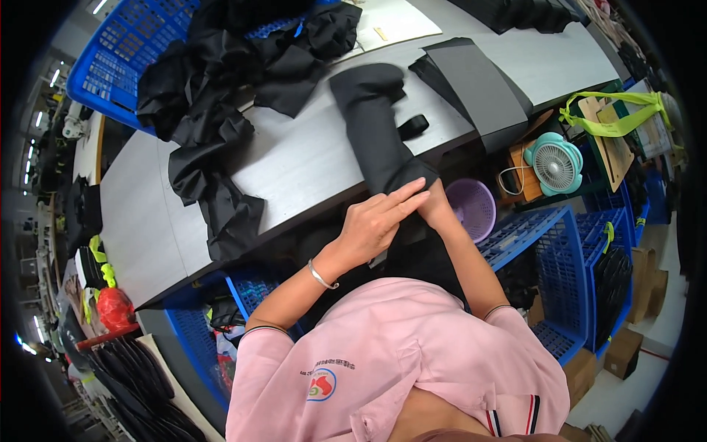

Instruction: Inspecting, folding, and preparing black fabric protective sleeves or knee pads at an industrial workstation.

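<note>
A long black fabric piece (372, 132), rolled or tube-like, stretches from the table to its front edge, with a small black loop (413, 127) at its side. My left hand (377, 227) lies at the near end of the cloth, fingers stretched out and pointing right across my other hand. At that same end is my right hand (436, 206); its fingers disappear into or behind the black fabric, so their grip is hidden. A silver bracelet (322, 275) circles my left wrist.
Black cloth pieces (213, 118) spill from a blue basket (121, 59) onto the grey table (140, 199). Flat dark panels (471, 85) lie at the right. Beyond the table's front edge are a purple bin (471, 210), a turquoise fan (556, 163) and blue crates (549, 272).
</note>
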